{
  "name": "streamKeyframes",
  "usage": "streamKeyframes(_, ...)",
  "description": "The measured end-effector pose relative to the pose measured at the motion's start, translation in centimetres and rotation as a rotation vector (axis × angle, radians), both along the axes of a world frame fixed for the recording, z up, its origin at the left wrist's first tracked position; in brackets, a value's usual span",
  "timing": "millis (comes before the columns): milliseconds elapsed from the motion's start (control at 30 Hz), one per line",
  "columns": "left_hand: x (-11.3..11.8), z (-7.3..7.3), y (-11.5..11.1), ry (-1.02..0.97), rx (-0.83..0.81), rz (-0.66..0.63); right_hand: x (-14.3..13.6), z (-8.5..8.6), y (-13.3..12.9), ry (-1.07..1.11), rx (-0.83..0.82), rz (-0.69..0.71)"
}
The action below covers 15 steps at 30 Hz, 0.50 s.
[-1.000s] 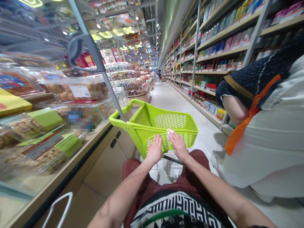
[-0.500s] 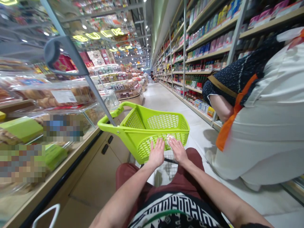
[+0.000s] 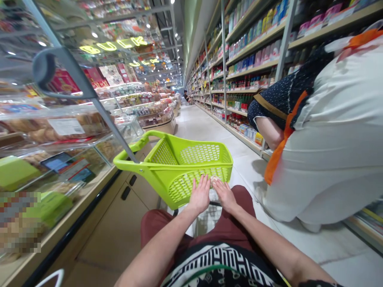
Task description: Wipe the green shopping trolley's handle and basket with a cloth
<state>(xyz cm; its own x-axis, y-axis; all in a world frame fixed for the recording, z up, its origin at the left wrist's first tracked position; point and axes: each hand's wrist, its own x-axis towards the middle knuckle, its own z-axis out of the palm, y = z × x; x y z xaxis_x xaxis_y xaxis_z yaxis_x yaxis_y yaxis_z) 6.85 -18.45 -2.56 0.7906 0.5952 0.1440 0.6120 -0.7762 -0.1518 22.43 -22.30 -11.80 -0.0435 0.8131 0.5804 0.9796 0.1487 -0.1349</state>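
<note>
Floor [image 3: 199, 126] — pale tiles | directly on it: green basket cart [image 3: 176, 170] — upright; tall shelving [image 3: 224, 63]

Smooth plastic basket [image 3: 179, 164], matt cloth trousers [image 3: 157, 225], glossy floor [image 3: 206, 123].

Pale, glossy tiles cover the floor [image 3: 191, 121] of a long store aisle. Along its right side runs tall shelving [image 3: 257, 42] with wood-toned boards and grey metal uprights [image 3: 286, 36], a pale green panel [image 3: 191, 42] above it. To the left stands a wood-fronted display cabinet [image 3: 116, 223] with dark handles [image 3: 125, 193] and a black edge strip [image 3: 74, 224]. Yellow neon lettering [image 3: 121, 43] reads BULK, small lamps [image 3: 176, 36] shine overhead, and the ceiling [image 3: 119, 20] at left seems mirrored, though blur leaves that uncertain.
</note>
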Motion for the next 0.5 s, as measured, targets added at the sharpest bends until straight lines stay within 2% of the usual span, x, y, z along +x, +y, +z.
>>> streamKeyframes(133, 0.6, 0.9, 0.3, -0.008, 0.009, 0.014, 2.3, 3.6, 0.3, 0.062, 0.201, -0.118)
streamKeyframes(200, 1.1, 1.4, 0.2, -0.016, 0.017, 0.008, 3.3, 4.4, 1.0, 0.079, 0.215, -0.185)
streamKeyframes(267, 1.6, 1.7, 0.0, -0.016, 0.022, -0.004, 3.8, 3.8, 1.5, 0.076, 0.168, -0.223)
streamKeyframes(433, 1.6, 0.9, -0.4, 0.003, 0.005, -0.023, 2.9, -0.7, 1.3, 0.091, 0.0, -0.235)
streamKeyframes(500, 1.1, 0.5, -0.1, 0.004, -0.011, -0.001, 2.3, -1.7, 0.7, 0.119, -0.074, -0.218)
